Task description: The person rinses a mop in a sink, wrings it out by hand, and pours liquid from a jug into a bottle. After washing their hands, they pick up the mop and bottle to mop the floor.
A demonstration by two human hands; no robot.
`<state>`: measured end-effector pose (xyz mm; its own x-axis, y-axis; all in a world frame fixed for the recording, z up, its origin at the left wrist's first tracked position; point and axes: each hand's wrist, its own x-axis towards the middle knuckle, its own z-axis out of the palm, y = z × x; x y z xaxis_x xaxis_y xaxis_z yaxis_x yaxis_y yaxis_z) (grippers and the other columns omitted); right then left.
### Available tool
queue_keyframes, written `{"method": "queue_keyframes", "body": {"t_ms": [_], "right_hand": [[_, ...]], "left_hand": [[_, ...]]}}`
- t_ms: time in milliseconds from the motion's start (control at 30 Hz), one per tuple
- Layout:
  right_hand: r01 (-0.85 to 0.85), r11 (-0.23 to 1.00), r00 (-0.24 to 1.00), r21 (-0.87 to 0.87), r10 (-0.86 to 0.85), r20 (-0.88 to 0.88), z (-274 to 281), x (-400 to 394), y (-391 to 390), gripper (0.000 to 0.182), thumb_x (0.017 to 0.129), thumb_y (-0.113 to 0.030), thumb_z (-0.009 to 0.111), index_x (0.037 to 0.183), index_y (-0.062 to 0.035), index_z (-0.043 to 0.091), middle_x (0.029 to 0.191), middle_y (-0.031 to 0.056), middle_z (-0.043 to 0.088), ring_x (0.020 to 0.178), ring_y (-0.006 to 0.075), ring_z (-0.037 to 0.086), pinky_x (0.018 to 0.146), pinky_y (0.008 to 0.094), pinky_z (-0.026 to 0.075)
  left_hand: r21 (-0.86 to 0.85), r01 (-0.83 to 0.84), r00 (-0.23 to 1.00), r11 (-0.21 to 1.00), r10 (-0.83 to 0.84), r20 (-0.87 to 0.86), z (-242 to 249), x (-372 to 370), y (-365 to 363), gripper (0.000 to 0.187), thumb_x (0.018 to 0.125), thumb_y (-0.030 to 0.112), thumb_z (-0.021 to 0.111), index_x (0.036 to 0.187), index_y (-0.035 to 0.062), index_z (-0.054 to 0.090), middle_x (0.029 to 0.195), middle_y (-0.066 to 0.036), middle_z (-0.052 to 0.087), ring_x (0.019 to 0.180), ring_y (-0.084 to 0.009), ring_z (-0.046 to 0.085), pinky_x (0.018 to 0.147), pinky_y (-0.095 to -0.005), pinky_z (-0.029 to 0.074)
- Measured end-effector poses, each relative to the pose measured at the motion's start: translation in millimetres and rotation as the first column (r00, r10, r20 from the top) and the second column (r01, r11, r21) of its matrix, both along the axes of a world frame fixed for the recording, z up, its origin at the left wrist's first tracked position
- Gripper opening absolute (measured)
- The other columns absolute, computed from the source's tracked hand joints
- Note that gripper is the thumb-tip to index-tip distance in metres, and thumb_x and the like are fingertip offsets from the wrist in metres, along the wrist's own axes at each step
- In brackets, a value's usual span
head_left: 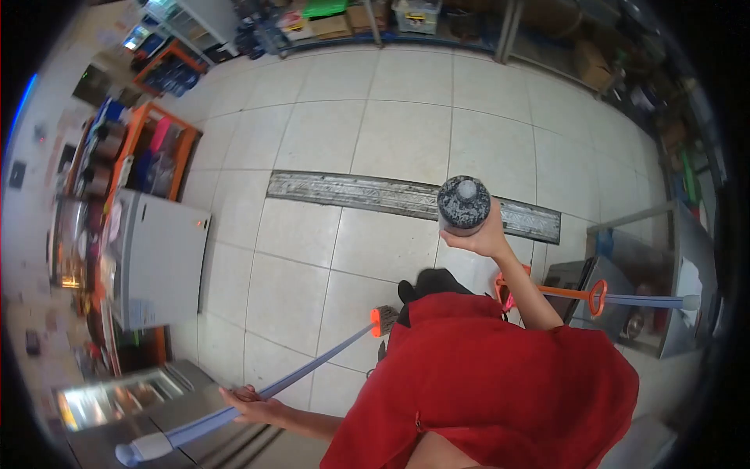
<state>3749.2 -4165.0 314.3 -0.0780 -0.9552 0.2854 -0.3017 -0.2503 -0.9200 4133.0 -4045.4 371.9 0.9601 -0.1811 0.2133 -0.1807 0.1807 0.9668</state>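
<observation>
R hand [484,230] is closed round a dark bottle [463,203], light-speckled on top w/ a pale knob in the middle. Bottle sits right in its grip, upright or nearly so, over the floor [406,133]. L hand [254,405] is well apart, back & to the left, fingers curled round the pale handle of a broom [312,366]. Handle's capped end pokes out past L hand, back-left; the orange head [379,322] is ahead-right of L hand, near a dark shoe [426,285].

Just behind R hand, past the forearm, is an orange dustpan [504,291], partly hidden by the arm. Its long handle runs off to the right, w/ an orange ring [598,297] partway along, toward a steel table [680,309].

Directly below R hand a metal drain grate [351,191] crosses the floor; bottle & hand block part of it from view. Red top [500,375] covers much of what's behind R hand. Ahead-left of L hand: a white freezer [160,262], then an orange rack [187,168] farther on. Left of L hand, a steel counter [176,379]. Far ahead of R hand, a shelf w/ boxes [328,27] & a plastic bin [418,17].
</observation>
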Motion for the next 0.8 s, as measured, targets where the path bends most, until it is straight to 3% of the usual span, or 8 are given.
{"method": "queue_keyframes", "body": {"t_ms": [167, 333, 400, 467, 533, 600, 667, 800], "right_hand": [[0.270, 0.962, 0.963, 0.043, -0.268, -0.032, -23.8, 10.4, -97.4, 0.061, 0.048, -0.016, 0.075, 0.099, 0.0012, 0.047, 0.086, 0.0098, 0.058, 0.081, 0.0173, 0.056, 0.076, 0.0293, 0.043], [0.487, 0.873, 0.872, 0.027, -0.485, -0.065, -56.0, 40.2, -222.8, 0.062, 0.049, -0.015, 0.074, 0.101, 0.0018, 0.046, 0.088, 0.0107, 0.057, 0.081, 0.0160, 0.055, 0.076, 0.0281, 0.043], [0.442, 0.896, 0.892, 0.028, -0.443, 0.094, -59.8, 50.9, -282.2, 0.058, 0.048, -0.017, 0.076, 0.096, 0.0012, 0.048, 0.084, 0.0088, 0.057, 0.078, 0.0145, 0.055, 0.073, 0.0270, 0.043], [0.422, 0.906, 0.900, 0.020, -0.421, 0.113, -59.7, 62.3, -336.1, 0.061, 0.048, -0.017, 0.076, 0.098, 0.0005, 0.046, 0.085, 0.0083, 0.057, 0.080, 0.0131, 0.054, 0.075, 0.0262, 0.043], [0.431, 0.901, 0.887, 0.047, -0.433, 0.163, -50.1, 74.7, -391.3, 0.062, 0.048, -0.016, 0.075, 0.100, 0.0000, 0.046, 0.085, 0.0081, 0.056, 0.080, 0.0127, 0.053, 0.075, 0.0259, 0.042], [0.433, 0.900, 0.878, 0.046, -0.433, 0.203, -47.3, 85.0, -443.7, 0.063, 0.048, -0.015, 0.075, 0.102, -0.0005, 0.045, 0.085, 0.0079, 0.056, 0.080, 0.0123, 0.053, 0.076, 0.0256, 0.042], [0.387, 0.921, 0.879, 0.040, -0.382, 0.284, -49.6, 85.8, -494.4, 0.062, 0.048, -0.013, 0.074, 0.102, -0.0008, 0.046, 0.086, 0.0076, 0.056, 0.080, 0.0120, 0.053, 0.076, 0.0251, 0.041], [0.426, 0.902, 0.875, 0.063, -0.429, 0.224, -79.3, 74.8, -605.7, 0.060, 0.049, -0.011, 0.073, 0.101, -0.0006, 0.046, 0.087, 0.0074, 0.055, 0.082, 0.0119, 0.052, 0.077, 0.0256, 0.041]], "left_hand": [[0.021, 0.312, 0.950, 0.950, -0.312, 0.000, -9.8, 45.4, -178.4, 0.037, 0.080, 0.012, 0.051, 0.050, 0.0135, 0.030, 0.042, 0.005, 0.017, 0.037, -0.0055, 0.013, 0.041, -0.0218, 0.020], [0.052, 0.435, 0.900, 0.899, -0.436, 0.010, -11.9, 74.9, -356.8, 0.037, 0.079, 0.011, 0.051, 0.049, 0.0133, 0.030, 0.042, 0.005, 0.017, 0.036, -0.0053, 0.012, 0.039, -0.0210, 0.020], [0.026, 0.425, 0.905, 0.905, -0.425, -0.012, 3.0, 74.8, -419.7, 0.036, 0.079, 0.010, 0.051, 0.048, 0.0131, 0.031, 0.043, 0.005, 0.017, 0.037, -0.0051, 0.013, 0.038, -0.0205, 0.021], [0.059, 0.502, 0.863, 0.863, -0.504, 0.023, 17.8, 84.8, -478.6, 0.039, 0.080, 0.010, 0.049, 0.048, 0.0140, 0.027, 0.043, 0.005, 0.015, 0.037, -0.0053, 0.014, 0.039, -0.0196, 0.024], [-0.092, 0.615, 0.787, 0.783, -0.617, 0.017, 33.6, 86.2, -536.5, 0.042, 0.080, 0.011, 0.048, 0.048, 0.0151, 0.022, 0.044, 0.005, 0.013, 0.038, -0.0059, 0.014, 0.039, -0.0191, 0.025], [-0.088, 0.683, 0.729, 0.725, -0.684, 0.019, 37.8, 86.1, -591.0, 0.044, 0.081, 0.011, 0.047, 0.048, 0.0162, 0.018, 0.044, 0.004, 0.011, 0.038, -0.0071, 0.013, 0.041, -0.0196, 0.027], [-0.125, 0.678, 0.733, 0.724, -0.679, 0.047, 34.1, 88.3, -646.2, 0.045, 0.081, 0.010, 0.047, 0.048, 0.0163, 0.017, 0.044, 0.004, 0.010, 0.038, -0.0078, 0.013, 0.043, -0.0208, 0.028], [-0.163, 0.639, 0.769, 0.752, -0.630, 0.107, 13.0, 85.5, -788.0, 0.044, 0.080, 0.011, 0.047, 0.047, 0.0150, 0.018, 0.044, 0.003, 0.011, 0.038, -0.0084, 0.015, 0.044, -0.0223, 0.028]]}}
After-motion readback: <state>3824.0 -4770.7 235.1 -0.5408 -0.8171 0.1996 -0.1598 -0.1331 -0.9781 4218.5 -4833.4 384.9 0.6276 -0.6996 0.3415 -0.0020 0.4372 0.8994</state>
